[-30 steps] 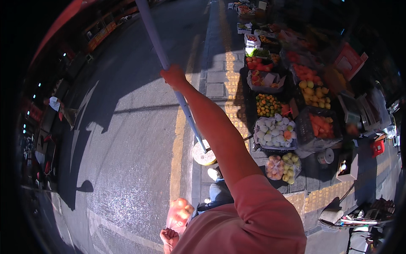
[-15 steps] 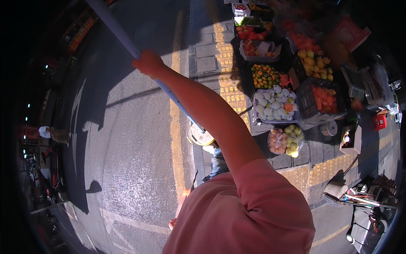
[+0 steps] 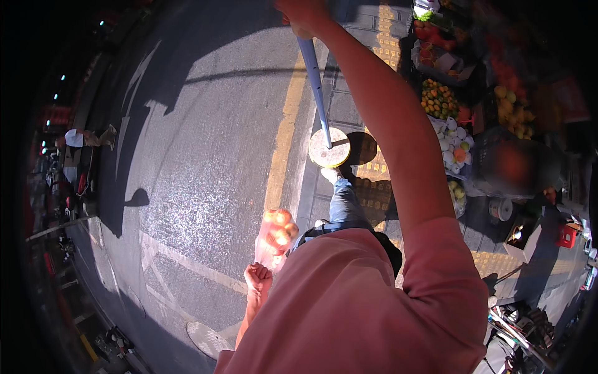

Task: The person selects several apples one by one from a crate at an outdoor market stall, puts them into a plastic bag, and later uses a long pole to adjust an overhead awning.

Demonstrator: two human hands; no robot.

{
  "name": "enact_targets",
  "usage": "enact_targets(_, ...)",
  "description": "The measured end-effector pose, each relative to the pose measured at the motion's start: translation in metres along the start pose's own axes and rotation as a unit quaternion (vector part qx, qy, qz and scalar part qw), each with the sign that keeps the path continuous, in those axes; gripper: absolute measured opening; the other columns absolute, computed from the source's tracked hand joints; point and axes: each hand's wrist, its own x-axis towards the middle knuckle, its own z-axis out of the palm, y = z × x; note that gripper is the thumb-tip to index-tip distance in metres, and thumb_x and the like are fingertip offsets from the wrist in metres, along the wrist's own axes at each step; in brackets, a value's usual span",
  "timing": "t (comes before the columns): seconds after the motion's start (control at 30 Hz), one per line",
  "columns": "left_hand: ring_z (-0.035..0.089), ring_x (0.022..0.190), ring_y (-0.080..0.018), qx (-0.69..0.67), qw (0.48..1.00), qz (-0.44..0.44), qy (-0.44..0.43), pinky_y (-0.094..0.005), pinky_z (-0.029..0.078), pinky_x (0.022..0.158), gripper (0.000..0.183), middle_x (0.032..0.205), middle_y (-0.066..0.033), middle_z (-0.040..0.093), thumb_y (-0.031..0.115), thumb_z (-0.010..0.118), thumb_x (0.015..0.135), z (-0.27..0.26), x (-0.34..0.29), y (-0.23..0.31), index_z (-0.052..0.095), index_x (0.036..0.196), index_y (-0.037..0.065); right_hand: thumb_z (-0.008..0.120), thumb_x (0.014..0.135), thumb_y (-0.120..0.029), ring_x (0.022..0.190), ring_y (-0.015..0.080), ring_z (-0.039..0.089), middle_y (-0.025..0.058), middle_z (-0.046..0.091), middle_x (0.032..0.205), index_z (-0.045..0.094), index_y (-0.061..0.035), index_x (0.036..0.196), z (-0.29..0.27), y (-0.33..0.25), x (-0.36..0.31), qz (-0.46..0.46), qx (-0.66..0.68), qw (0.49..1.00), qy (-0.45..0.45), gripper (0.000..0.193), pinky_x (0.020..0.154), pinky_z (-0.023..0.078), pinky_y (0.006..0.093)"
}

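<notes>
Grey asphalt (image 3: 205, 149) stretches left of the round, pale, yellow-rimmed base (image 3: 325, 156); a pale kerb edge (image 3: 306, 201) runs beside it. White-wrapped round fruit (image 3: 453, 142) lies to its right. Any lettering is too small to read. Beyond the base, the right hand (image 3: 304, 17) closes around its blue-grey pole (image 3: 315, 81); nearer, the left hand (image 3: 258, 278) clenches a translucent pink bag of orange fruit (image 3: 278, 234).

grey asphalt road (image 3: 205, 156) fills the left and middle of the frame, darker at upper left, with a worn yellow line (image 3: 283, 140) along its right side and a round cover (image 3: 207, 340) set in it at lower left. beside it runs a slab pavement (image 3: 346, 106) with a yellow tactile strip (image 3: 387, 37). at right it carries a bag of green fruit (image 3: 458, 194), a white tub (image 3: 500, 209) and a cardboard box (image 3: 529, 244). near centre, a round base (image 3: 319, 149) shows at its edge, contact unclear.
</notes>
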Motion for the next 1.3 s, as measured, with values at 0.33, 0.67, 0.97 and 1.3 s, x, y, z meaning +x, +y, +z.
enact_targets(0.33, 0.015, 0.039, -0.0109, 0.003, 1.0, -0.004, 0.006, -0.0267, 0.016, 0.043, 0.023, 0.044, 0.0067, 0.018, 0.01, 0.05, 0.063, -0.028, 0.025, 0.0, 0.031, 0.053, 0.018, 0.068, 0.07, -0.017, 0.054, 0.0216, 0.065, 0.014, 0.062, 0.058, 0.062, 0.0063, 0.073, 0.007, -0.012, 0.016, 0.01, 0.064, 0.998, -0.016, 0.025, 0.053, 0.053, 0.035)
enact_targets(0.67, 0.016, 0.044, -0.0106, 0.13, 0.925, 0.312, 0.173, -0.0277, 0.013, 0.042, 0.029, 0.049, 0.0052, 0.018, 0.014, 0.051, 0.063, 0.005, 0.044, -0.022, 0.023, 0.054, 0.018, 0.071, 0.073, -0.022, 0.049, 0.0185, 0.061, 0.0103, 0.059, 0.054, 0.057, 0.0011, 0.061, -0.008, 0.039, 0.092, -0.1, 0.0, 0.992, -0.071, 0.03, 0.05, 0.051, 0.0327)
enact_targets(0.97, 0.016, 0.042, -0.01, 0.109, 0.978, 0.146, 0.101, -0.0273, 0.014, 0.041, 0.029, 0.048, 0.0058, 0.018, 0.015, 0.05, 0.065, 0.123, 0.072, 0.012, 0.023, 0.054, 0.019, 0.076, 0.068, -0.032, 0.067, 0.0211, 0.062, 0.0092, 0.063, 0.069, 0.062, -0.0064, 0.077, -0.036, -0.006, 0.07, -0.056, 0.04, 0.987, -0.143, 0.03, 0.066, 0.048, 0.0341)
enact_targets(1.3, 0.015, 0.04, -0.0093, 0.126, 0.989, 0.071, 0.033, -0.0268, 0.014, 0.04, 0.03, 0.047, 0.0064, 0.017, 0.017, 0.049, 0.067, 0.17, 0.095, 0.035, 0.023, 0.053, 0.02, 0.072, 0.07, -0.034, 0.075, 0.0243, 0.065, 0.0097, 0.065, 0.074, 0.061, -0.0072, 0.083, -0.05, -0.008, 0.068, -0.043, 0.028, 0.987, -0.154, 0.032, 0.073, 0.049, 0.0351)
